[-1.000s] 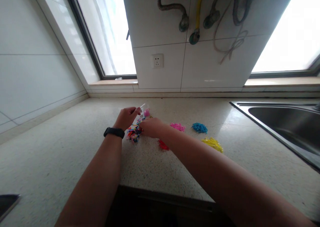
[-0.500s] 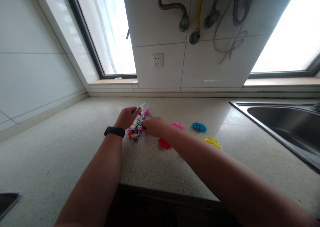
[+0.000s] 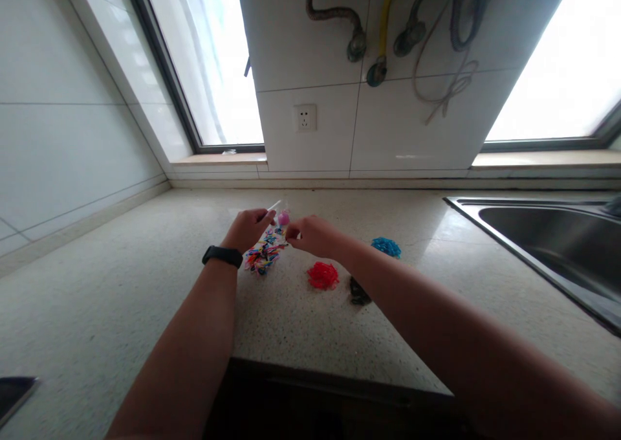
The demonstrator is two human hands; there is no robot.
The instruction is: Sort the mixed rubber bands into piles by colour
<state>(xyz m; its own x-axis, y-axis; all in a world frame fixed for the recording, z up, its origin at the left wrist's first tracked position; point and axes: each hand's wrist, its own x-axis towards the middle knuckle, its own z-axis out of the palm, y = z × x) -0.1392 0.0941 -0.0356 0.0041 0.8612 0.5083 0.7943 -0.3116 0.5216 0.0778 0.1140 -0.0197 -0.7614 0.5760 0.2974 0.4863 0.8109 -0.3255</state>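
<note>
My left hand (image 3: 250,228), wearing a black wristband, pinches the edge of what looks like a clear plastic bag (image 3: 285,206); a pink piece (image 3: 284,219) shows at the bag. Below the fingers spreads a mixed pile of small, thin multicoloured pieces (image 3: 262,257), perhaps little bands. Just right of that pile is my right hand (image 3: 310,236), its thumb and forefinger pinched together above the counter. Whatever lies between those fingertips is too small to make out. Nearest to it sits a red heap (image 3: 323,275) of similar pieces.
A blue heap (image 3: 386,247) lies beyond my right forearm, and a black heap (image 3: 359,292) is partly covered by it. The steel sink (image 3: 533,233) is set into the speckled counter (image 3: 145,310) at right. A dark object (image 3: 15,395) lies at the lower left.
My right hand has drawn back slightly to the right, off the mixed pile. Its forearm now hides the pink and yellow heaps and uncovers the red and black ones. The left hand barely moved.
</note>
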